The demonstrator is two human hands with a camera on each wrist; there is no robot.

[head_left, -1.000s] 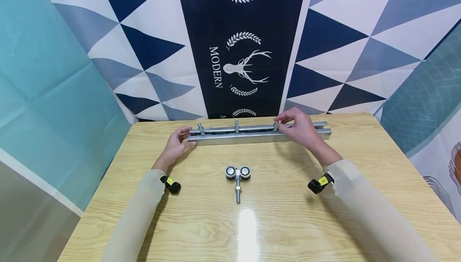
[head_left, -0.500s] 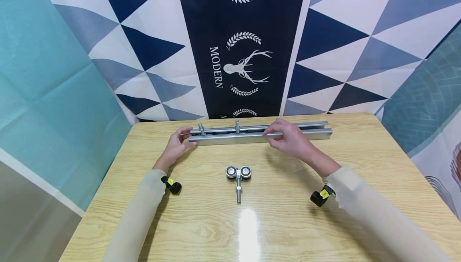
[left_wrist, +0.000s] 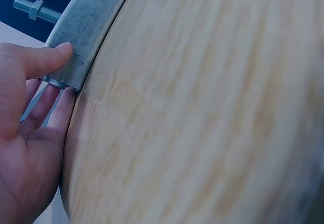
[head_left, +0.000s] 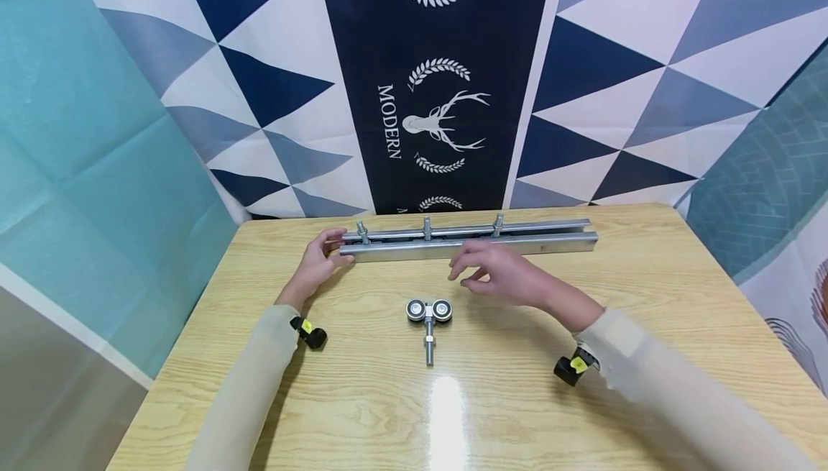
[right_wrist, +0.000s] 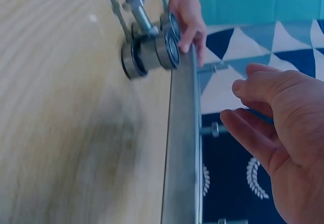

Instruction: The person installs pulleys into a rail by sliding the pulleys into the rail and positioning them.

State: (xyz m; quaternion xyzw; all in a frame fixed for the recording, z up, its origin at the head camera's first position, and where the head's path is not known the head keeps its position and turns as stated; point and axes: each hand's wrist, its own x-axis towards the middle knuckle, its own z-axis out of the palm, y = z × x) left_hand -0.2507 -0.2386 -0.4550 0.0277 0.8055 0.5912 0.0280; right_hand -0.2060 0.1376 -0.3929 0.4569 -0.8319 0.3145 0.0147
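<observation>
A long metal channel rail (head_left: 556,244) lies along the table's far side, slot facing up. Three upright threaded bolts with nuts stand out of the slot: a left bolt (head_left: 362,232), a middle bolt (head_left: 427,228) and a right bolt (head_left: 498,225). My left hand (head_left: 315,262) grips the rail's left end; in the left wrist view its thumb presses the rail's side wall (left_wrist: 83,31). Nearer me, a roller trolley (head_left: 429,318) lies with wheels away and bolt toward me. My right hand (head_left: 498,271) hovers beyond and right of it, fingers loosely bent, holding nothing.
The wooden table (head_left: 362,399) runs up to a patterned cloth backdrop (head_left: 453,126) just behind the rail. A teal cloth (head_left: 129,169) hangs at the left. Each wrist carries a small black camera, such as the right wrist camera (head_left: 569,369).
My right hand has let go of the right bolt and come toward me and left, off the rail. That bolt stays standing in the slot. My left hand has kept its place.
</observation>
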